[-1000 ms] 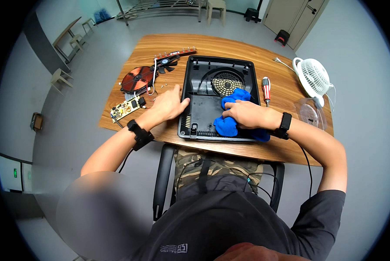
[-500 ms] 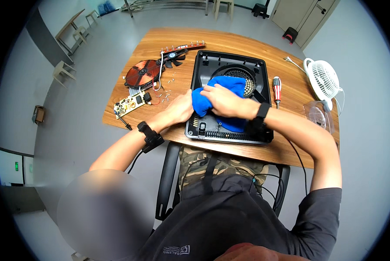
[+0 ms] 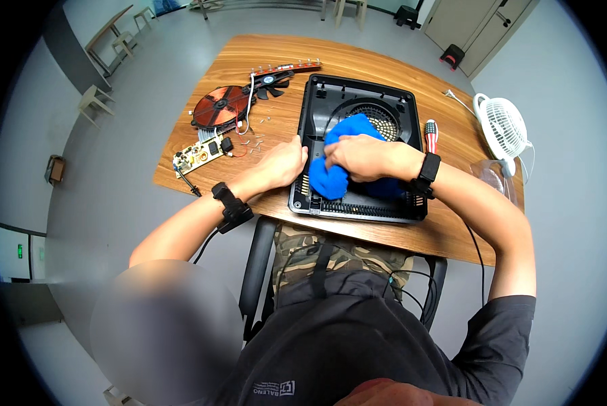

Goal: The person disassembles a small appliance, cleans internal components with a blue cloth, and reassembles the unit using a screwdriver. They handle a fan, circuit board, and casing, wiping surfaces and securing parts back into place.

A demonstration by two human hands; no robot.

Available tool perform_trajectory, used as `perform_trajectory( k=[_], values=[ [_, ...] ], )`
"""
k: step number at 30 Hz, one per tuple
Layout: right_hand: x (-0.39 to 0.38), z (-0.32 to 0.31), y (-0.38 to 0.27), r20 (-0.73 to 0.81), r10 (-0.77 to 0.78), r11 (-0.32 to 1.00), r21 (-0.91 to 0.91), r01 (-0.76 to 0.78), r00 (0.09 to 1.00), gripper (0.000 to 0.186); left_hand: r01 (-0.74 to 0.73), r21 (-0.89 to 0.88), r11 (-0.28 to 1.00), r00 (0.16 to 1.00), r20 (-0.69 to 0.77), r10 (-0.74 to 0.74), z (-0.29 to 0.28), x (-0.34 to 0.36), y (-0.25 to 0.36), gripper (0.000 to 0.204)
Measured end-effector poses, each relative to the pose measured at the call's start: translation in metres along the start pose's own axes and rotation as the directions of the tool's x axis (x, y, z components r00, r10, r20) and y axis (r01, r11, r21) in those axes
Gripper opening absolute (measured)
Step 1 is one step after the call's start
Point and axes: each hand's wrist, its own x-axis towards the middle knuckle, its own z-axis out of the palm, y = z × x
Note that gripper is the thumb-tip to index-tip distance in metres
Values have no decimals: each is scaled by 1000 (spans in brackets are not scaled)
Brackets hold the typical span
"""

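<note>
A black plastic housing (image 3: 317,100) with a round vent grille lies on the wooden table, its inside facing up. My right hand (image 3: 363,157) is closed on a bunched blue cloth (image 3: 329,181) and presses it against the housing's inner floor. Part of the cloth sticks out above the hand, and part lies under the wrist. With its fingers wrapped round the rim, my left hand (image 3: 286,162) grips the housing's left side. Both wrists wear black straps.
Left of the housing lie a copper coil disc (image 3: 221,107), a circuit board (image 3: 198,157), a small black fan (image 3: 271,82), a narrow red board (image 3: 286,69) and several loose screws (image 3: 254,143). At the right are a screwdriver (image 3: 431,135), a white fan (image 3: 503,125) and a clear plastic bag (image 3: 491,174).
My right hand has moved slightly right and down with the cloth, whose bunched end now sits lower in the housing. My left hand stays at the left rim.
</note>
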Motion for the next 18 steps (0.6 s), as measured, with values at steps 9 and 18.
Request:
perform_trajectory(
  k=[9, 18],
  values=[
    [-6, 8, -3, 14, -165, 983, 83, 164, 986, 36, -36, -33, 999, 999, -15, 35, 3, -1, -7, 38],
    [-8, 1, -19, -7, -177, 973, 149, 176, 984, 42, 2, 19, 1000, 1000, -16, -1, 3, 2, 1, 39]
  ],
)
